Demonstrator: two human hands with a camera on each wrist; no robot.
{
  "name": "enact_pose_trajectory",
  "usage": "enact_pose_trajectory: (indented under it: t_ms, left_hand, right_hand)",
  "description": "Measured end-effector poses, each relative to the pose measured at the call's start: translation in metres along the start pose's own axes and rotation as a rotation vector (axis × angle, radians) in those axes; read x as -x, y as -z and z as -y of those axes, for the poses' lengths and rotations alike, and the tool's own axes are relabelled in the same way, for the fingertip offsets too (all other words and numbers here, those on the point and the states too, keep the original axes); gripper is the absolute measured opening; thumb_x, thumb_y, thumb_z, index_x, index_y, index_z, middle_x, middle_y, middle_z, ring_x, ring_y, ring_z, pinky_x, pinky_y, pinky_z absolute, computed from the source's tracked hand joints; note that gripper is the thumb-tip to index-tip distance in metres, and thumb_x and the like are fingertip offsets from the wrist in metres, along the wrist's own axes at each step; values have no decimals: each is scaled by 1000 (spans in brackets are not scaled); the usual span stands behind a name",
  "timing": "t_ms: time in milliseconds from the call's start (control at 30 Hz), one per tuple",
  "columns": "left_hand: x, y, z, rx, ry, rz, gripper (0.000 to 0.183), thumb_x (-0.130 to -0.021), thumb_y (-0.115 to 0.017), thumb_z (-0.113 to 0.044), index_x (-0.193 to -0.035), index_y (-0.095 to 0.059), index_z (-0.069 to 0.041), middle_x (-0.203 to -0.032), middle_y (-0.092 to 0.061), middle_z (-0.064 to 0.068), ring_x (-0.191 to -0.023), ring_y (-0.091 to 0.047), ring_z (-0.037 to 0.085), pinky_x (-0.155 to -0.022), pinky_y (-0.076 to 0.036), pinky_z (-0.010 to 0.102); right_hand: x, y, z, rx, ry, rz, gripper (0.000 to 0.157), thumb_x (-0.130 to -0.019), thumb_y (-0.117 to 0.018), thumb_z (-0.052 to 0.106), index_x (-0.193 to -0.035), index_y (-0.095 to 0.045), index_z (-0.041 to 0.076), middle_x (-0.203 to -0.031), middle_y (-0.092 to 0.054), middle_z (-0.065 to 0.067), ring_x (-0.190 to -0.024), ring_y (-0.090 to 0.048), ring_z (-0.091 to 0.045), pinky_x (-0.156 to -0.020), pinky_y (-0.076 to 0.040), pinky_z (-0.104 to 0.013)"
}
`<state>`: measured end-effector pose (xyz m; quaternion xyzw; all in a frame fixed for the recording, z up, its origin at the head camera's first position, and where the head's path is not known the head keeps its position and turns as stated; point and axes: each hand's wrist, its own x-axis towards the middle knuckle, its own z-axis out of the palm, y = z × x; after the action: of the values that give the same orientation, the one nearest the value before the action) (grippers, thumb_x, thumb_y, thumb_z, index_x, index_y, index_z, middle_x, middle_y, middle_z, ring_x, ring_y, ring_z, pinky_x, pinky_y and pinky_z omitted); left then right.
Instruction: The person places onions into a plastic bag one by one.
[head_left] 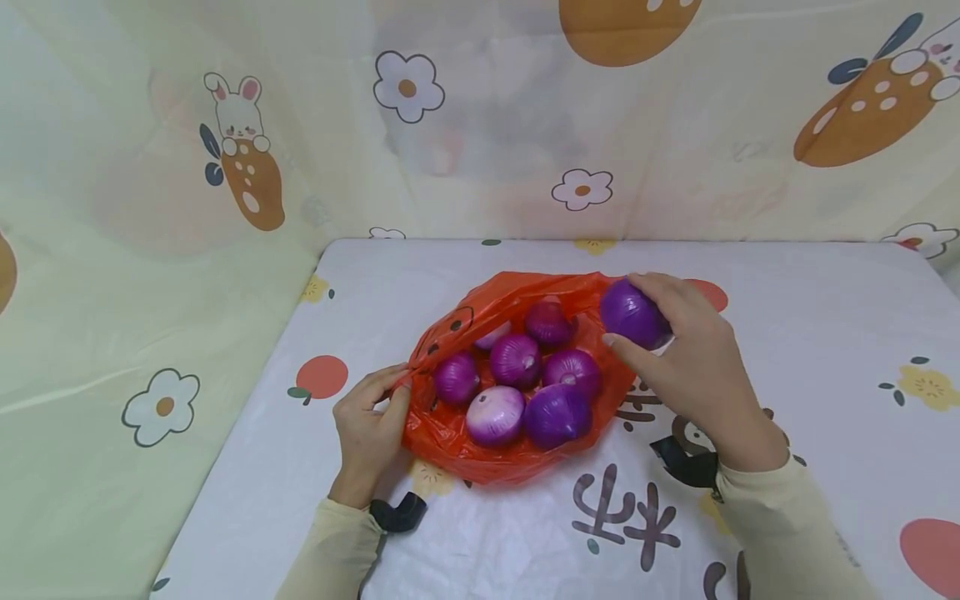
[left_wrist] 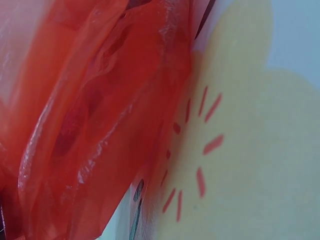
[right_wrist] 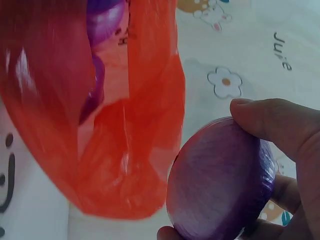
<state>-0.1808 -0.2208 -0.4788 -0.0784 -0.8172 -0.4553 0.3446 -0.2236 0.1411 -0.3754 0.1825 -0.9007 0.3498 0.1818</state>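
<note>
In the left wrist view the left hand's grip is out of frame; only a blurred fold of the orange bag [left_wrist: 95,120] and a yellow flower print on the counter [left_wrist: 240,165] fill the picture, both cut by every edge. In the right wrist view the right hand [right_wrist: 287,150] is cropped at the right and bottom edges, so only a thumb and parts of fingers show around the held onion [right_wrist: 220,185]. The onions inside the bag [right_wrist: 97,30] are mostly veiled by plastic there. In the head view, a pale onion [head_left: 492,335] at the bag's far side is half hidden under the rim, and the counter's near corners fall outside the frame.
</note>
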Motion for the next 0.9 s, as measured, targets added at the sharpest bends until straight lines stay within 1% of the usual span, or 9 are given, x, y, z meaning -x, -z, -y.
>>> enact_pose_trajectory:
  t_ms: [200,467,733,900]
  left_hand:
    - [0,0,0,4,0,6,18,-91,-70,2,-104,-82,0,-108,-79,11,-95,-77,26,-85,-56,13]
    - [1,1,-1,9,12,19,18,-91,-70,1,-104,-82,0,-109,-79,10,-96,-77,25,-85,-56,13]
    - [1,0,0,21,-4,17,17,-88,-73,3,-102,-82,1,-107,-79,13,-95,-77,29,-84,-55,11]
    - [1,0,0,27,-7,25,17,-89,-72,3,-103,-82,0,-108,-79,12,-96,-77,27,-85,-56,13]
  right_hand:
    - [4,-13,8,5,27,49,75,-83,-88,22,-149,-55,6,-147,-53,-24,-121,-59,-48,-79,-59,-65]
    - [7,-31,12,4,60,105,75,-81,-89,19,-146,-56,4,-146,-53,-24,-123,-59,-47,-83,-59,-64]
    - [8,-39,17,20,38,170,76,-83,-89,22,-149,-55,6,-148,-51,-24,-127,-57,-48,-83,-59,-64]
    - [9,-45,19,12,26,201,75,-84,-87,25,-150,-54,8,-150,-50,-24,-128,-56,-48,-85,-59,-65]
